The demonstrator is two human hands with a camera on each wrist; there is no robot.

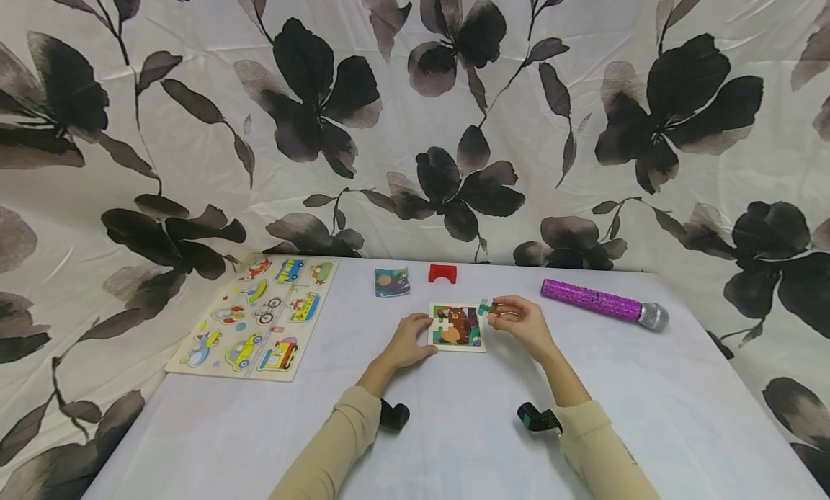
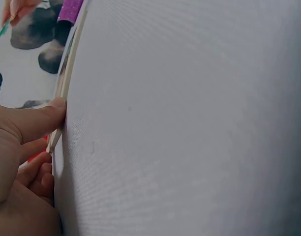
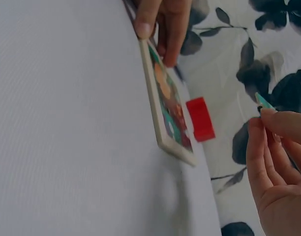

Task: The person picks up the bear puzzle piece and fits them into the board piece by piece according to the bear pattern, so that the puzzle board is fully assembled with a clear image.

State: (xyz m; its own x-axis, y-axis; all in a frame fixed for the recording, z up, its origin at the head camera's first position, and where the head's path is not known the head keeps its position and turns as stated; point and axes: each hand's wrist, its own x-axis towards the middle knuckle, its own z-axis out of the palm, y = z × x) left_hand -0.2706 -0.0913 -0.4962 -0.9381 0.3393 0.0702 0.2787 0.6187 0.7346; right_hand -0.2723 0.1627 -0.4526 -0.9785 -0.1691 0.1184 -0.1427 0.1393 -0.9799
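A small square bear jigsaw puzzle in a pale wooden frame [image 1: 457,349] lies on the white table. My left hand [image 1: 410,341] grips its left side, the thumb at the near corner and the fingers further along the edge. Just off the puzzle's upper right corner, my right hand [image 1: 519,323] pinches a small green jigsaw piece [image 1: 484,307] between thumb and fingertips. In the right wrist view the piece [image 3: 262,102] is raised clear of the puzzle, its lower part hidden by the fingers. A brown bear shows inside the frame, with pale gaps at its left.
Behind the puzzle lie a small picture square [image 1: 392,282] and a red arch block [image 1: 443,273]. A glittery purple microphone [image 1: 593,300] is at the right. To the left lies a wooden vehicle puzzle board [image 1: 279,376]. A floral cloth [image 1: 389,233] hangs behind the table.
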